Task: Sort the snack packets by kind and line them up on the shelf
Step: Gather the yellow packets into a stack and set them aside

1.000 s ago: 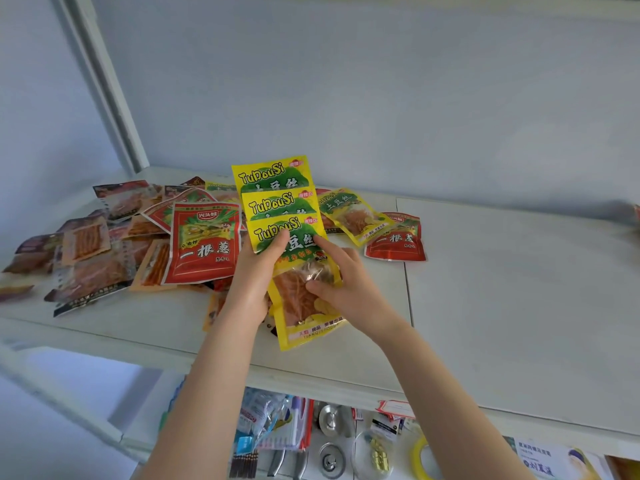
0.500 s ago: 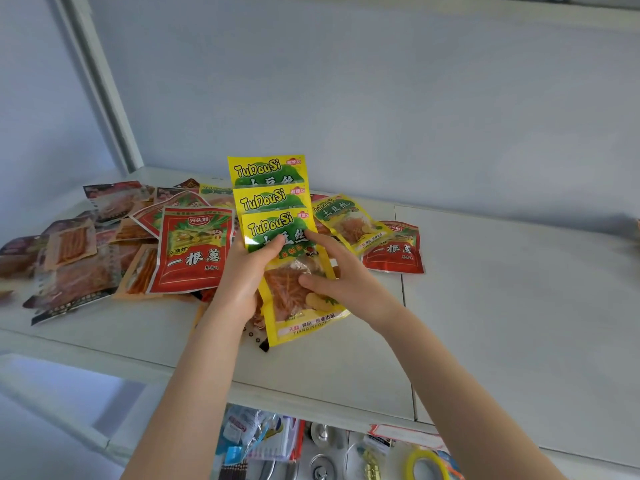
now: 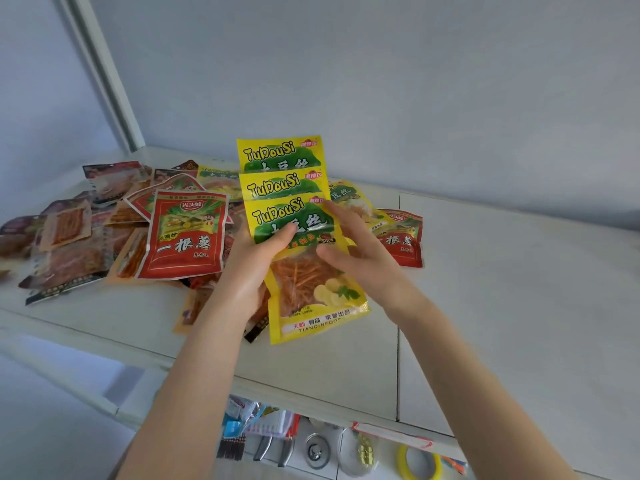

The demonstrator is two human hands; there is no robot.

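Held: three yellow TuDouSi packets (image 3: 285,188), fanned like cards with tops stepped one above the next, lifted off the shelf (image 3: 502,306) over its front-middle.
L grip: left hand (image 3: 251,271) clasps the fan from the left. Thumb lies across the green print of the front packet (image 3: 311,296); fingers are behind, out of sight. Looks firm.
R grip: right hand (image 3: 363,261) is on the front packet's right edge. Thumb on its face, index up along the top corner, other fingers hidden behind. Reads as a light pinch, prob. squaring the fan.
Weight: v. light, going by small flat pouches w/ thin shreds inside.
Stiffness: soft film, floppy; bottom of the front packet hangs free & bows a bit.
Surface: glossy, slick; packs likely to slide over each other if the grip eases.
Fragility: contents prob. crushable, so don't squeeze the clear window.
Where to hold: flat sealed edges or top band, thumb in front & fingers at back, across all three at once.
Same kind on shelf: one yellow packet (image 3: 349,202) just behind the right hand; another (image 3: 218,178) at the back of the heap.
Other kinds: red packet (image 3: 187,233) on top of the heap, left; second red one (image 3: 403,240) to the right; brown packets (image 3: 69,244) far left, overlapping.
Progress: early, I'd say; no sorted row in view yet.
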